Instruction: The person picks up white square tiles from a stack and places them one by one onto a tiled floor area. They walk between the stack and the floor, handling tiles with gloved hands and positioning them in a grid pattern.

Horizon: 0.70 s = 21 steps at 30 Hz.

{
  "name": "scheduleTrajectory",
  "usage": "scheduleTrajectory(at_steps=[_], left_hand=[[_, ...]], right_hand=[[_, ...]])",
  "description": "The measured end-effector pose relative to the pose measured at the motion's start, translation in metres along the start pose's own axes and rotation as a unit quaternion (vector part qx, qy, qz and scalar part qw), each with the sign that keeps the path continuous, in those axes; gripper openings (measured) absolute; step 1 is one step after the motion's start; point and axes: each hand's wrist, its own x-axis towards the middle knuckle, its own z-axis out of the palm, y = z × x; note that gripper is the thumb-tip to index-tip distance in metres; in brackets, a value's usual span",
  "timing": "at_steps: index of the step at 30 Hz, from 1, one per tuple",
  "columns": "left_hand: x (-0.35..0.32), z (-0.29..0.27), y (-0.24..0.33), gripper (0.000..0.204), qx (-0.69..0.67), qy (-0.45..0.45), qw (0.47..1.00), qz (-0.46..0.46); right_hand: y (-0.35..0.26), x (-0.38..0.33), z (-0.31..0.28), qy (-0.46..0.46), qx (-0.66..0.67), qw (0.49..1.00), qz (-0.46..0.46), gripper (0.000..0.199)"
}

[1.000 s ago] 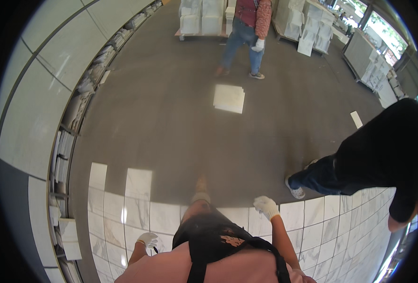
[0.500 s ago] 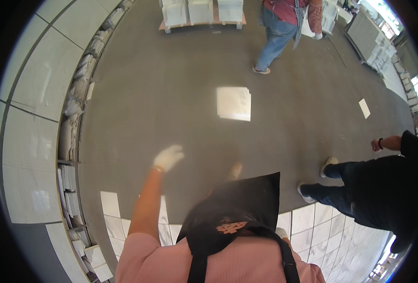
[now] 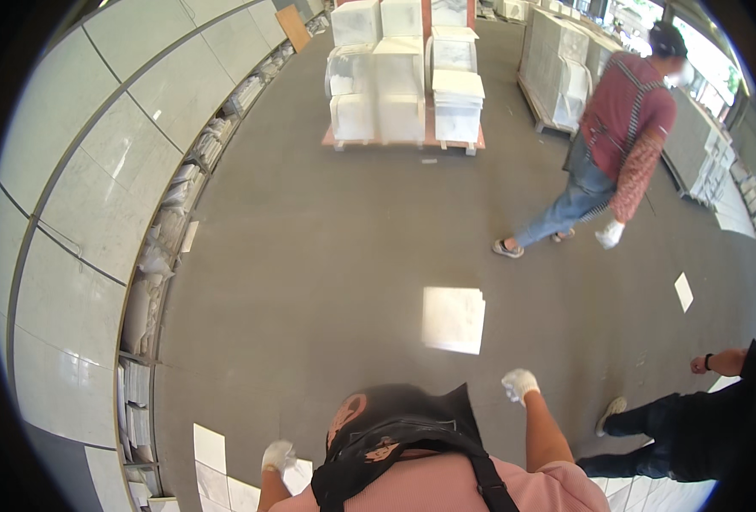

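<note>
the gloved right hand (image 3: 520,386) curls loosely, right of the white tile stack (image 3: 453,320); left of it, the left hand's (image 3: 278,456) grip i cannot tell.

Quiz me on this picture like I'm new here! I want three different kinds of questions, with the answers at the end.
1. True or false: the left hand and the right hand are both gloved in white.
2. Which of those hands is nearer the white stack on the floor?
3. Pick one. The apron is mostly: A) blue, B) black, C) green.

Key: 1. True. 2. The right hand. 3. B.
</note>
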Motion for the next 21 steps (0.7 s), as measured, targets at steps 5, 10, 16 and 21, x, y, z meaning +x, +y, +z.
scheduleTrajectory(at_steps=[5, 10, 16, 21], left_hand=[[0.049, -0.044, 0.006, 0.021, 0.040, 0.030, 0.993, -0.104], [0.158, -0.073, 0.132, 0.019, 0.622, -0.076, 0.761, 0.167], [0.322, -0.050, 0.407, 0.020, 0.163, -0.002, 0.987, 0.002], [0.395, 0.033, 0.603, 0.044, 0.202, -0.037, 0.971, 0.122]], right_hand=[[-0.161, 0.060, -0.088, 0.168, 0.218, 0.958, -0.078, 0.028], [-0.237, 0.122, -0.043, 0.039, -0.289, 0.946, -0.145, 0.019], [-0.216, 0.120, 0.073, -0.084, 0.080, 0.987, 0.111, 0.021], [-0.190, 0.139, 0.082, -0.038, -0.231, 0.968, -0.088, 0.032]])
